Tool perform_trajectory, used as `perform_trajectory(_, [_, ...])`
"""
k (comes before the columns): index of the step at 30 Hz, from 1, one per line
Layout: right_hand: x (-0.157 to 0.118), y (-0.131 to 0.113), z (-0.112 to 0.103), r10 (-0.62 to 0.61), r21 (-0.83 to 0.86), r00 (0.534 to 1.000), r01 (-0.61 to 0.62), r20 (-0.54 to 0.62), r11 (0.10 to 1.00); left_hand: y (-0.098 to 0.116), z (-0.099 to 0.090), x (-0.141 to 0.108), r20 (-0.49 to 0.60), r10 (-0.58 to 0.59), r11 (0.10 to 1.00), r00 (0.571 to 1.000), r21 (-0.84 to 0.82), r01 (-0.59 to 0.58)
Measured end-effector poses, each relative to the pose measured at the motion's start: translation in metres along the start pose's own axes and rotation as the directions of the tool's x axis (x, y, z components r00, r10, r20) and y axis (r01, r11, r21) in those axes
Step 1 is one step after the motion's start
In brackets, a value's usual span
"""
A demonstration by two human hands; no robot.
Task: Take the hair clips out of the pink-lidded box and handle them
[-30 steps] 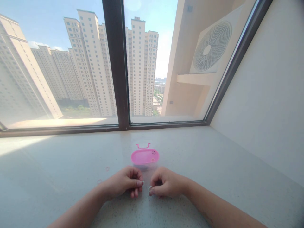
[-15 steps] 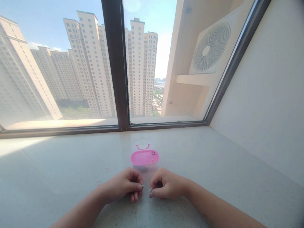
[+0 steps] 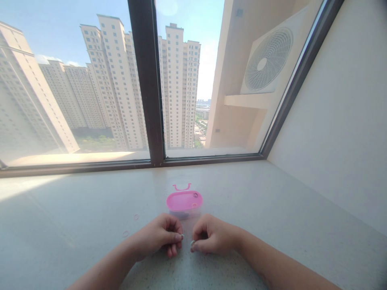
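My left hand (image 3: 165,235) is closed in a pinch, with a tiny pale, whitish-green piece (image 3: 182,236) at its thumb and fingertip. Across a narrow gap, my right hand (image 3: 210,235) pinches a similar pale curved piece (image 3: 192,243). Both look like small elastic bands, though most of each is hidden by the fingers. Just behind the hands stands a clear oval box with a pink lid (image 3: 179,200). On the lid lie a dark thin loop (image 3: 196,195) and a pink loop (image 3: 194,205). The hands partly cover the front of the box.
Two thin pale pink loops (image 3: 136,217) lie on the speckled white sill (image 3: 75,225) left of my left hand. A pink handle (image 3: 182,188) sits behind the box. A dark-framed window (image 3: 157,157) closes off the back, and a white wall (image 3: 338,121) the right.
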State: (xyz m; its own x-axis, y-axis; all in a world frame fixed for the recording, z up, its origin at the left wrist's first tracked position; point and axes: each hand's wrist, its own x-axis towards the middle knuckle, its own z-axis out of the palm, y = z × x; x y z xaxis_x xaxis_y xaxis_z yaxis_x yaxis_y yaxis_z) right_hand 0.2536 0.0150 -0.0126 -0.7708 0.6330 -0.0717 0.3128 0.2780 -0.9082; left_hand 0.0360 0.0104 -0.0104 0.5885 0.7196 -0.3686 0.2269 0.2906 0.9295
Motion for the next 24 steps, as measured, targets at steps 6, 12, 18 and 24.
perform_trajectory(6, [-0.0001, 0.0007, 0.0000, -0.009, -0.004, 1.000, 0.009, 0.005, 1.000, -0.0004, 0.0006, 0.0003, -0.009, 0.000, 1.000, 1.000, -0.002, 0.000])
perform_trajectory(12, [0.0000, 0.0003, 0.0004, -0.013, -0.035, 1.000, 0.013, 0.005, 0.999, -0.0004, 0.0021, 0.0006, -0.023, -0.003, 1.000, 1.000, -0.001, 0.003])
perform_trajectory(18, [0.0006, 0.0023, 0.0002, -0.027, -0.029, 1.000, 0.027, 0.010, 0.999, -0.0004, -0.0004, -0.0004, 0.008, -0.008, 1.000, 1.000, 0.001, 0.008])
perform_trajectory(24, [0.0014, 0.0022, 0.0013, 0.074, 0.064, 0.997, -0.074, -0.005, 0.995, -0.0011, -0.0038, -0.0013, 0.023, 0.006, 1.000, 1.000, 0.001, -0.006])
